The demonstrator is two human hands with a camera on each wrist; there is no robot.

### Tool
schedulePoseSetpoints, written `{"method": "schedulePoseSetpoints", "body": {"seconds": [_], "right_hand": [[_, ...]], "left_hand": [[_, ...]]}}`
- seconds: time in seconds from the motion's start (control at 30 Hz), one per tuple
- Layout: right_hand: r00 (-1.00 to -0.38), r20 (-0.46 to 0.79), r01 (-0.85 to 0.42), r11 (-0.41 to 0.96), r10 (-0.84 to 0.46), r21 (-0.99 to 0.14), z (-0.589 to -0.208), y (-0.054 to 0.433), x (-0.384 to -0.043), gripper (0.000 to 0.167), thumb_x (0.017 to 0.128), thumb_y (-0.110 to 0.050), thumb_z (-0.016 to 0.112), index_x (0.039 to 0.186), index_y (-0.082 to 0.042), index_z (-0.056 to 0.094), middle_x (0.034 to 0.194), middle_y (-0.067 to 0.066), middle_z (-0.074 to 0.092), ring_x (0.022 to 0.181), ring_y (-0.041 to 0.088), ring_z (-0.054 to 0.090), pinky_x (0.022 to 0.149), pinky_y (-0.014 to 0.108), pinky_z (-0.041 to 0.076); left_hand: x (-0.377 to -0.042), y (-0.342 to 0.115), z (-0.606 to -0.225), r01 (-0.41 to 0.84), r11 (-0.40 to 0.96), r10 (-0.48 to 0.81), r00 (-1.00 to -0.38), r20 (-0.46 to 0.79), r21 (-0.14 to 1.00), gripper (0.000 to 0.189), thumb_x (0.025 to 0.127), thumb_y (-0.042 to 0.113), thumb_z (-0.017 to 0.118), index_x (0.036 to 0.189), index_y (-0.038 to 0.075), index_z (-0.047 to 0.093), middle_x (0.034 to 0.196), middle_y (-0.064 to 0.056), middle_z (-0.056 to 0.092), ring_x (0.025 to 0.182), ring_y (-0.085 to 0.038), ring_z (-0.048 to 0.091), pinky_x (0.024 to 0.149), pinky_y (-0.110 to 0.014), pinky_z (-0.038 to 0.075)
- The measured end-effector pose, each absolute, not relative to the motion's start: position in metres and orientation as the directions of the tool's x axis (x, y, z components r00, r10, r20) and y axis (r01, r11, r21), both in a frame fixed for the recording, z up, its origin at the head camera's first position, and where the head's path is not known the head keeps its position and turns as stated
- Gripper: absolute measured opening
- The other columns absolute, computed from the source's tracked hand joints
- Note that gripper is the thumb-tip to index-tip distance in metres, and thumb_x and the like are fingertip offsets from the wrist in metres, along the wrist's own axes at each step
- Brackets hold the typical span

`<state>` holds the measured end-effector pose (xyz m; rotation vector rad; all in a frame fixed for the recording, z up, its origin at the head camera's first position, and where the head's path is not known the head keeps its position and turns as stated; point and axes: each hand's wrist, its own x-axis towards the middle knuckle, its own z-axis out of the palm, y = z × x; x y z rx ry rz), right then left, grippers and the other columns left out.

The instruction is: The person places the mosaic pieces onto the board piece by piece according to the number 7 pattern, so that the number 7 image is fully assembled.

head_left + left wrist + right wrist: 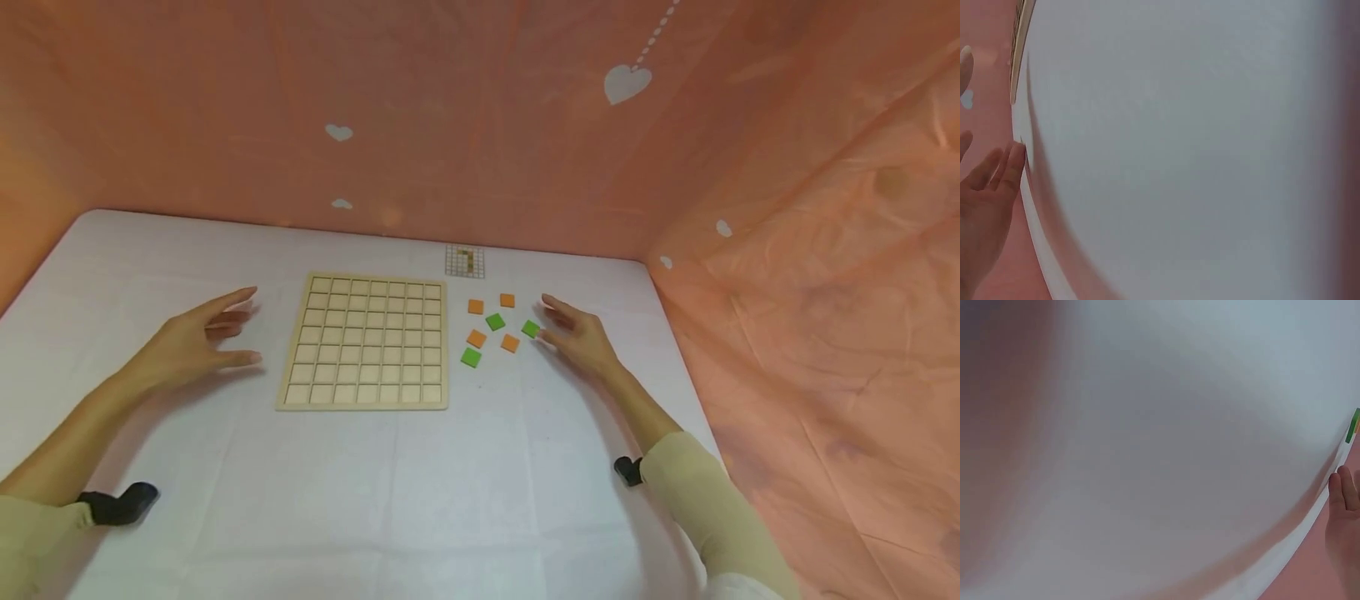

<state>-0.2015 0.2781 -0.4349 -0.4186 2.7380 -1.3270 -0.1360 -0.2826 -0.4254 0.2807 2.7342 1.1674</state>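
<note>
A pale wooden grid board (pixel 370 342) lies flat on the white table, its square cells bare. To its left is my left hand (pixel 187 346), fingers loosely extended and thumb apart, holding nothing. Several small square tiles lie right of the board, some orange, such as an orange tile (pixel 510 342), and some green, such as a green tile (pixel 471 357). My right hand (pixel 585 337) is just right of them, relaxed, a fingertip close beside the rightmost green tile (pixel 530 328). In the right wrist view, my right hand (pixel 1344 519) shows at the edge with straight fingers.
A small pattern card (pixel 465 261) with a printed grid and a few coloured squares lies behind the tiles. An orange-pink curtain (pixel 480 125) with white hearts hangs behind the table and along its right side. Black straps (pixel 120 504) show at the wrists.
</note>
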Motion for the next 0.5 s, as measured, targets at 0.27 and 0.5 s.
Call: {"method": "schedulePoseSetpoints", "body": {"seconds": [0.27,0.5], "right_hand": [[-0.968,-0.027,-0.111,0.522,-0.250,-0.846,-0.417,0.260,-0.205,0.060,0.090,-0.005,0.072,0.145,-0.002,0.049,0.145,0.017,0.051,0.130,0.035,0.052,0.106,0.043,0.041],[-0.969,-0.004,-0.129,0.522,-0.246,-0.843,-0.431,0.257,-0.222,0.049,0.090,-0.009,0.074,0.136,-0.005,0.060,0.131,0.012,0.065,0.118,0.026,0.063,0.096,0.032,0.050]], "left_hand": [[-0.142,-0.270,-0.428,0.126,0.523,0.316,-0.947,-0.055,0.843,0.089,0.084,0.017,0.081,0.155,0.005,0.030,0.145,-0.030,0.045,0.112,0.002,0.058,0.085,-0.006,0.043],[-0.149,-0.262,-0.429,0.108,0.479,0.358,-0.930,-0.081,0.871,0.078,0.087,0.016,0.078,0.151,0.000,0.036,0.140,-0.030,0.050,0.104,0.013,0.054,0.081,-0.011,0.048]]}}
